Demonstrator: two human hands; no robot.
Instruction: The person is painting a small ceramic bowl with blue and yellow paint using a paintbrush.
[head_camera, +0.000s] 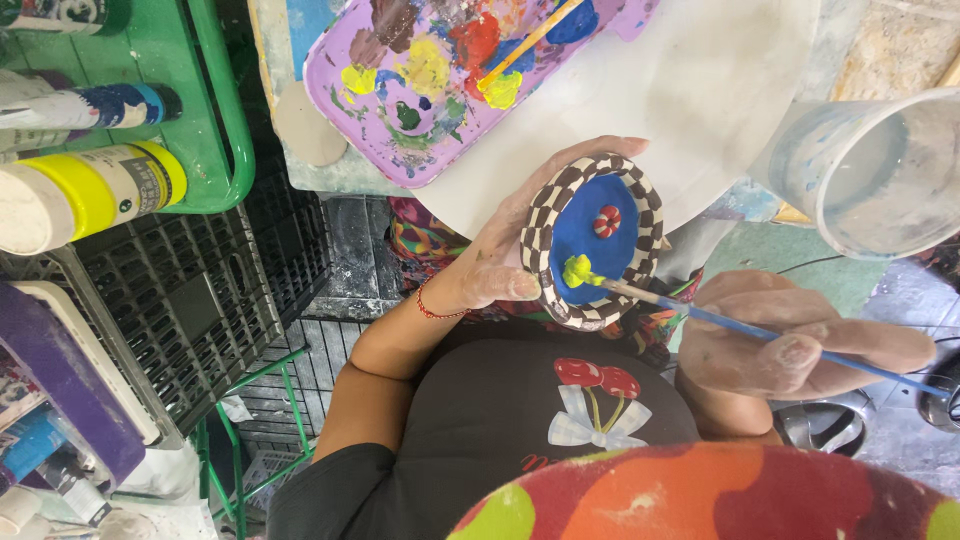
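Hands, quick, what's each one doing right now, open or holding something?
Left hand: closed around the small checkered dish with the blue centre, holding it up.
Right hand: closed on a thin blue paintbrush, tip at the yellow blob in the dish.

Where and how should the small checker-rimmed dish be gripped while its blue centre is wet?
Probably by the checkered rim and underside, as the left hand does: fingers come from behind, thumb on the near edge. The checker-rimmed dish is tilted, its painted face open to the paintbrush.
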